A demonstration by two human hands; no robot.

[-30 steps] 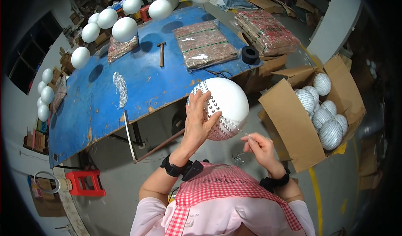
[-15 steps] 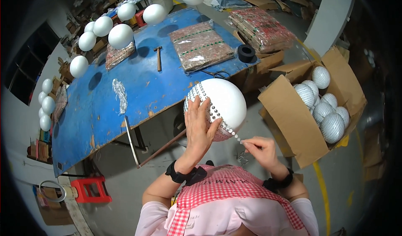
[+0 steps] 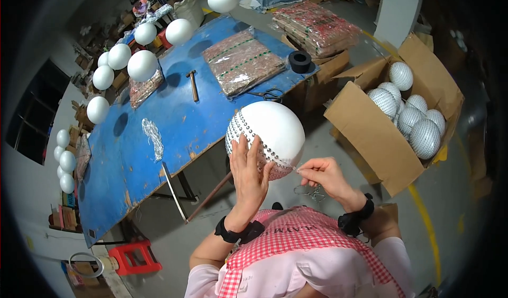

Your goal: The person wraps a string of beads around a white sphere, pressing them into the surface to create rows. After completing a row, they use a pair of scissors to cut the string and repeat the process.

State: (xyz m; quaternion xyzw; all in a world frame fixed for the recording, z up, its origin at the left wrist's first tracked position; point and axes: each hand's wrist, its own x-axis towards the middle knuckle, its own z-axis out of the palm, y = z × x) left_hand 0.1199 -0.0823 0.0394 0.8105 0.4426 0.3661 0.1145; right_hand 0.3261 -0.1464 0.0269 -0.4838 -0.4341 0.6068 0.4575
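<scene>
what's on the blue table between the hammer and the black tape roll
In the head view, a flat clear-wrapped pack of red and green goods lies on the table between the hammer and the tape roll.

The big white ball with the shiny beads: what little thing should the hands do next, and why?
Probably press the bead strand down along the next bare stretch. The left hand lies flat on the ball, the right hand pinches the strand's loose end at its lower edge, and most of the ball is bare white.

blue table (image 3: 132, 155) | on it: hammer (image 3: 193, 85), wrapped flat packs (image 3: 242, 62), black tape roll (image 3: 300, 61), scissors (image 3: 267, 93)
</scene>
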